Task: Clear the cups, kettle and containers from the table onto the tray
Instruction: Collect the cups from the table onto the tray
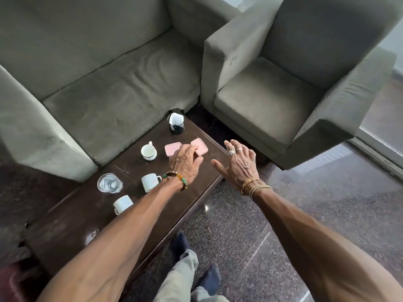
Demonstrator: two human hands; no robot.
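Covering both pink containers point(172, 147) near the right edge of the surface point(91, 214) with the left hand point(185, 160), grip impossible to tell, while hovering the right hand point(238, 162) released and spread beside it, probably for gathering both.

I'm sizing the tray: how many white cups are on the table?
3: far cup left of the pink containers; middle cup right of the glass; near cup closest to the person. The left forearm could hide another.

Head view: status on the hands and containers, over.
Left hand on the pink containers, grip unclear. Right hand open beside it. Kettle and cups on table. No tray in view.
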